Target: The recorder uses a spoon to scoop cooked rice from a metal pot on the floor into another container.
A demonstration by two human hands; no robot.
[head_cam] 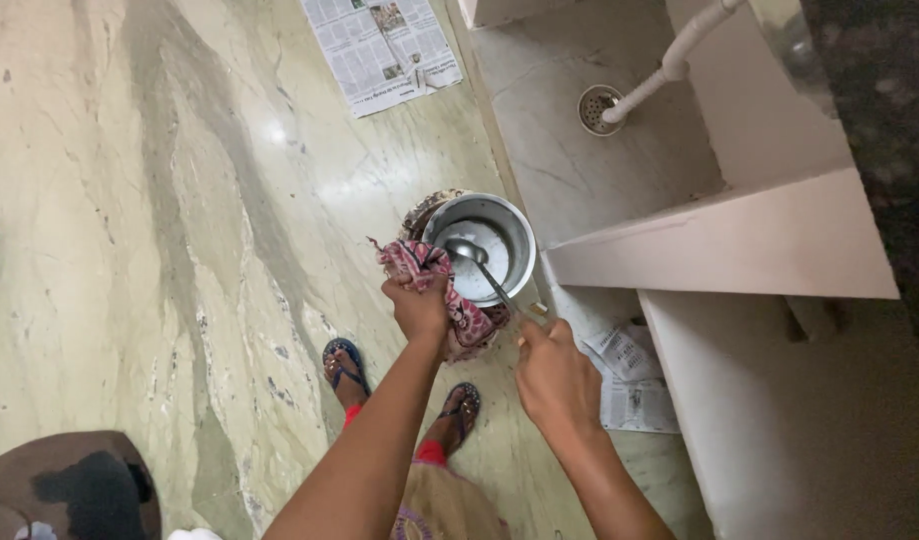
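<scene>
Steel pot [484,245] held above floor, near sink ledge [719,245]. Left hand [416,305] clamped on rim through patterned cloth [449,290]. Right hand [551,372] closed on ladle [479,265] handle. Probably rigid, slippery, possibly hot: grip through cloth.

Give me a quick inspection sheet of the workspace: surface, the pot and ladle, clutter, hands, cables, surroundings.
Surface: polished marble floor, glossy; no table in view.
Job's things: steel pot gripped at its rim through a patterned cloth; ladle with its bowl inside the pot; contents unclear.
Clutter: newspaper sheet flat on the floor; crumpled paper by the low wall.
Hands: left hand closed on the cloth; right hand fingers closed on the ladle handle.
Cables: nothing seen.
Surroundings: sunken wash area with floor drain and white pipe; white ledge; the person's sandalled feet below the pot.
</scene>
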